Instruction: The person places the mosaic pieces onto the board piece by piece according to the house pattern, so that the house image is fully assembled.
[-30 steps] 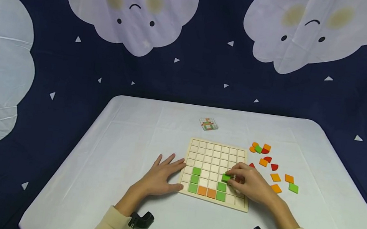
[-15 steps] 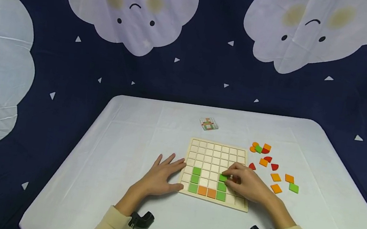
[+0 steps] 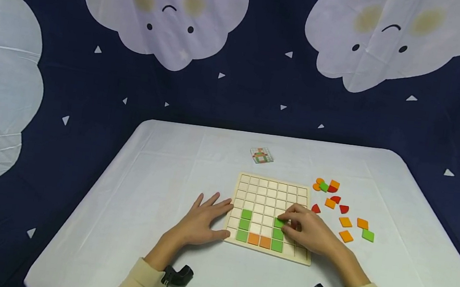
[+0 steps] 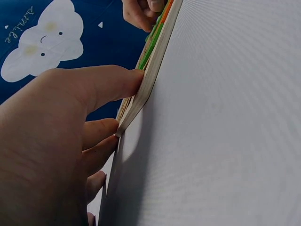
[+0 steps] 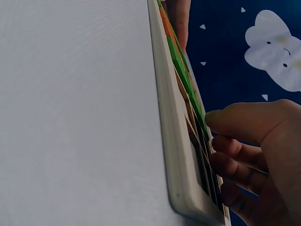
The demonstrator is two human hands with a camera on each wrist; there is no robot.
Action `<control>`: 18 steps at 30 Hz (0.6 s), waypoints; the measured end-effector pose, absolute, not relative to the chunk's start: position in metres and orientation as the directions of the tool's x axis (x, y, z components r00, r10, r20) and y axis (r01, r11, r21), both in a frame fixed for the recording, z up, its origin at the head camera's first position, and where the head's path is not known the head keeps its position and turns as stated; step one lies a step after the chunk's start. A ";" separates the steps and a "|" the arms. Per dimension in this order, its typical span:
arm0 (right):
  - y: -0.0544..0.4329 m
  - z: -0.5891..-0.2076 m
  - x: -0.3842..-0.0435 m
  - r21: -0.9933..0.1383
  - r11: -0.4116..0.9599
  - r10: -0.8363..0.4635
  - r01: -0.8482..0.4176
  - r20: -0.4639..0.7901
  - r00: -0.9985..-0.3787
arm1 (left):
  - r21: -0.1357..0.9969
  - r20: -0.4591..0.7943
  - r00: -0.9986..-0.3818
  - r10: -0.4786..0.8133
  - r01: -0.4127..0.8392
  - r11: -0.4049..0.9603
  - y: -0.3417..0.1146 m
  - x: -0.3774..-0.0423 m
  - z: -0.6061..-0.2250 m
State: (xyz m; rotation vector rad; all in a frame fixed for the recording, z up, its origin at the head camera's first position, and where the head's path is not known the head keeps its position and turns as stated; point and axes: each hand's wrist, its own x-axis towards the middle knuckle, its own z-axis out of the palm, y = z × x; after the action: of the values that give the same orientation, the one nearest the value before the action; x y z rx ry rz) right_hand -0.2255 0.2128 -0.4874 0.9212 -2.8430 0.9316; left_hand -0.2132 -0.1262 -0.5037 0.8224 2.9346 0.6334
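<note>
A wooden grid board [image 3: 260, 201] lies on the white table. My left hand [image 3: 201, 222] has its fingers spread, thumb and fingertips against the board's left edge; the left wrist view shows the thumb at the board's rim [image 4: 153, 66]. My right hand [image 3: 314, 230] reaches over the board's right side, thumb and forefinger pinching a green square tile [image 3: 278, 222] that sits in a cell. Two more green tiles [image 3: 277, 234] lie below it in that column. Three green tiles [image 3: 244, 224] form a column at left, with two orange tiles [image 3: 253, 239] along the bottom between the columns.
Loose orange, red and green pieces [image 3: 345, 222] are scattered right of the board. A small printed card [image 3: 261, 155] lies beyond its far edge. Behind the table hangs a dark blue cloth [image 3: 256, 108] with clouds.
My right hand has moved slightly left, and the green tile has gone from tilted to flat in line with the column. It barely moves in the last half second. My left hand stays still.
</note>
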 end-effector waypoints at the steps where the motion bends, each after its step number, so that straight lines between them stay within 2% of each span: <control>1: 0.214 -0.488 -0.226 -0.540 0.644 -0.531 -0.543 0.195 -0.824 | 0.392 0.080 -0.860 0.504 0.492 0.777 -0.126 -0.213 -0.504; 6: 0.218 -0.487 -0.226 -0.542 0.629 -0.521 -0.557 0.237 -0.820 | 0.393 0.082 -0.860 0.503 0.492 0.777 -0.126 -0.213 -0.504; 18: 0.239 -0.490 -0.226 -0.522 0.669 -0.473 -0.529 0.250 -0.845 | 0.387 0.079 -0.859 0.506 0.494 0.779 -0.126 -0.213 -0.504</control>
State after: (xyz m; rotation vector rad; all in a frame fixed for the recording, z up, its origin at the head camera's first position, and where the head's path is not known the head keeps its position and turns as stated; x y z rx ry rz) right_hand -0.2261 0.2387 -0.4902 0.8377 -2.7835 0.9162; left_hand -0.2134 -0.1262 -0.5039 0.8247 2.9351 0.6255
